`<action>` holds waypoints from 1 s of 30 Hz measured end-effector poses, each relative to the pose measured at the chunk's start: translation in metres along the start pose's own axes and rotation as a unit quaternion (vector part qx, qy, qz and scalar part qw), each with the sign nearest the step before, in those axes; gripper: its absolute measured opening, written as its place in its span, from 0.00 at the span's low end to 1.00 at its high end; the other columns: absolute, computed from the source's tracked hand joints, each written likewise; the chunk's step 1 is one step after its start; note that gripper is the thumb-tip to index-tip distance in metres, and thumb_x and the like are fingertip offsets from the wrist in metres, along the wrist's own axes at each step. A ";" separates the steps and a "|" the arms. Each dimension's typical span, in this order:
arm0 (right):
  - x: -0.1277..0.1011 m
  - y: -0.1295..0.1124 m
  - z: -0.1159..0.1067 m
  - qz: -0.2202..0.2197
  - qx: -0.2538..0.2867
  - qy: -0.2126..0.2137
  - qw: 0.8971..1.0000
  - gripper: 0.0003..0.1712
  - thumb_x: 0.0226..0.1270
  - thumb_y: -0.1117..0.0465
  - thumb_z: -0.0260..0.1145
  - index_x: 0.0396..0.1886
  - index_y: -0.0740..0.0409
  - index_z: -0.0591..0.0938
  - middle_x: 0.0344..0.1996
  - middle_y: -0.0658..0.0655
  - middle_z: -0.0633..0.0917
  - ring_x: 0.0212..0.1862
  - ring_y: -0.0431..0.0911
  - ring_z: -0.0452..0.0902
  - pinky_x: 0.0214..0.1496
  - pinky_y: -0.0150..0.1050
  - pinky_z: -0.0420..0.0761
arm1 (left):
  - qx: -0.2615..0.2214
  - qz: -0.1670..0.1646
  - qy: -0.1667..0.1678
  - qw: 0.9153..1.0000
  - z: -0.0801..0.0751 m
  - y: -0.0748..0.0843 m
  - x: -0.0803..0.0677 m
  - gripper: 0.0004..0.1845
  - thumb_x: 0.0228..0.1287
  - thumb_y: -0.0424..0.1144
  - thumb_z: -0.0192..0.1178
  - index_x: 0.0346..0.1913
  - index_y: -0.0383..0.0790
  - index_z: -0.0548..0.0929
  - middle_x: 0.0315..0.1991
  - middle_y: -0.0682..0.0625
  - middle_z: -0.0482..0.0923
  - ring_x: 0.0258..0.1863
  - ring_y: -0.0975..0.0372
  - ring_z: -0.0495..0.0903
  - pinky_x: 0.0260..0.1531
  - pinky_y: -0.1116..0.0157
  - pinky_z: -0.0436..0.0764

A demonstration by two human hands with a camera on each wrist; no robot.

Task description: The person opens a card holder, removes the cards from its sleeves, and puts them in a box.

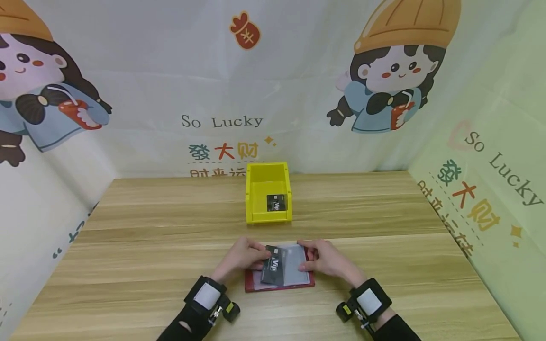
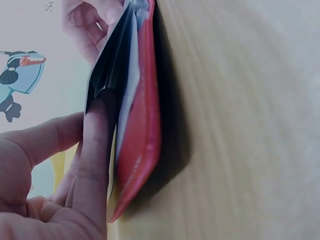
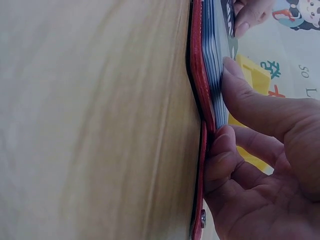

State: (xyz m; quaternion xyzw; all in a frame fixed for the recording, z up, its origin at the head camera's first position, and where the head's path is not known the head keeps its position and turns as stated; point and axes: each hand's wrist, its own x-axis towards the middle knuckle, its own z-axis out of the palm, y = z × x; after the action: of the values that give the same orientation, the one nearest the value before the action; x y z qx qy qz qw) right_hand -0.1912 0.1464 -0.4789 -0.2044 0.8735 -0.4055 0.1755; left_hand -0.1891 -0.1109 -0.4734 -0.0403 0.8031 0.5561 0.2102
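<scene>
A red card holder [image 1: 279, 283] lies open on the wooden table [image 1: 384, 265], its clear sleeves [image 1: 294, 265] facing up. My left hand [image 1: 260, 255] pinches a black VIP card [image 1: 273, 271] that lies tilted over the holder's left half. In the left wrist view its fingers [image 2: 97, 150] press the black card [image 2: 107, 85] against the red holder [image 2: 142, 140]. My right hand [image 1: 307, 260] grips the holder's right edge. In the right wrist view its thumb [image 3: 250, 100] lies on the sleeves [image 3: 214, 75] and its fingers [image 3: 222, 160] curl at the red cover [image 3: 196, 85].
A yellow bin [image 1: 268, 180] stands behind the holder at mid-table with a second black VIP card [image 1: 276, 202] inside it. Printed cloth walls close the table on the back, left and right sides.
</scene>
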 end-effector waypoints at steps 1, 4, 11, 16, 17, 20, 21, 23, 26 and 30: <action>0.000 0.000 0.000 0.003 0.001 0.000 1.000 0.38 0.66 0.63 0.77 0.71 0.73 0.74 0.24 0.48 0.70 0.28 0.40 0.66 0.29 0.29 0.61 | -0.007 -0.001 0.001 1.000 -0.001 0.000 -0.001 0.08 0.69 0.31 0.68 0.44 0.27 0.87 0.34 0.46 0.86 0.23 0.68 0.79 0.24 0.75 0.81; 0.000 -0.001 0.000 0.014 0.003 0.001 1.000 0.38 0.65 0.63 0.77 0.71 0.72 0.74 0.24 0.49 0.70 0.29 0.41 0.66 0.30 0.29 0.61 | -0.030 0.005 -0.004 1.000 -0.003 -0.002 -0.004 0.10 0.70 0.31 0.66 0.48 0.26 0.85 0.35 0.44 0.88 0.23 0.68 0.78 0.24 0.74 0.80; 0.001 -0.001 0.000 0.017 0.004 0.001 1.000 0.38 0.65 0.64 0.77 0.72 0.72 0.74 0.24 0.49 0.71 0.29 0.41 0.66 0.29 0.29 0.62 | -0.047 0.036 -0.010 0.998 -0.006 -0.006 -0.011 0.15 0.72 0.30 0.63 0.56 0.21 0.82 0.41 0.36 0.90 0.24 0.68 0.79 0.24 0.73 0.80; 0.000 -0.002 0.000 0.020 0.004 0.001 1.000 0.38 0.65 0.63 0.77 0.72 0.71 0.74 0.24 0.49 0.71 0.29 0.41 0.66 0.30 0.29 0.61 | -0.025 0.039 0.016 0.999 -0.005 -0.006 -0.014 0.14 0.72 0.29 0.64 0.54 0.23 0.82 0.40 0.38 0.90 0.27 0.66 0.80 0.26 0.72 0.81; 0.000 -0.002 0.000 0.019 0.005 0.001 1.000 0.38 0.65 0.64 0.77 0.72 0.71 0.74 0.24 0.49 0.71 0.28 0.40 0.66 0.30 0.29 0.61 | -0.024 0.039 0.022 0.999 -0.004 -0.006 -0.015 0.13 0.72 0.29 0.64 0.54 0.23 0.82 0.39 0.38 0.90 0.27 0.65 0.80 0.26 0.71 0.81; -0.001 -0.002 0.000 0.016 0.008 0.001 1.000 0.38 0.65 0.64 0.77 0.72 0.72 0.74 0.24 0.48 0.71 0.28 0.40 0.66 0.29 0.28 0.61 | -0.021 0.038 0.042 0.998 -0.003 -0.007 -0.016 0.13 0.73 0.29 0.63 0.55 0.24 0.82 0.38 0.40 0.90 0.30 0.64 0.81 0.28 0.69 0.82; -0.001 -0.002 -0.001 0.014 0.008 0.001 1.000 0.39 0.65 0.64 0.77 0.72 0.72 0.74 0.24 0.48 0.70 0.28 0.39 0.66 0.29 0.28 0.61 | -0.020 0.038 0.049 0.998 -0.003 -0.007 -0.016 0.14 0.73 0.30 0.63 0.55 0.24 0.82 0.38 0.41 0.90 0.30 0.64 0.82 0.28 0.69 0.82; -0.001 -0.001 -0.001 0.014 0.010 0.002 1.000 0.39 0.65 0.64 0.77 0.72 0.72 0.74 0.24 0.48 0.71 0.28 0.39 0.66 0.29 0.28 0.61 | -0.018 0.041 0.061 0.997 -0.004 -0.006 -0.016 0.15 0.74 0.30 0.62 0.57 0.23 0.81 0.37 0.40 0.90 0.31 0.63 0.83 0.29 0.68 0.82; 0.000 0.000 -0.001 0.015 0.009 0.002 1.000 0.39 0.65 0.64 0.77 0.72 0.72 0.74 0.24 0.48 0.71 0.28 0.40 0.66 0.29 0.28 0.62 | -0.011 0.057 0.074 0.996 -0.005 -0.002 -0.015 0.16 0.76 0.31 0.61 0.59 0.23 0.80 0.40 0.36 0.90 0.33 0.61 0.85 0.31 0.67 0.84; 0.001 0.002 0.000 0.012 0.007 0.002 1.000 0.39 0.65 0.63 0.77 0.72 0.71 0.74 0.25 0.48 0.71 0.29 0.40 0.67 0.30 0.28 0.62 | -0.005 0.077 0.090 0.993 -0.005 0.004 -0.012 0.17 0.76 0.32 0.60 0.60 0.22 0.81 0.45 0.33 0.90 0.36 0.60 0.85 0.34 0.65 0.86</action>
State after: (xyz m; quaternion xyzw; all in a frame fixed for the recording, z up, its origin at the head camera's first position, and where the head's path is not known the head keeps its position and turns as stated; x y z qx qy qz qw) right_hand -0.1925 0.1472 -0.4802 -0.1915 0.8733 -0.4099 0.1805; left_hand -0.1806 -0.1164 -0.4641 -0.0290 0.8167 0.5687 0.0936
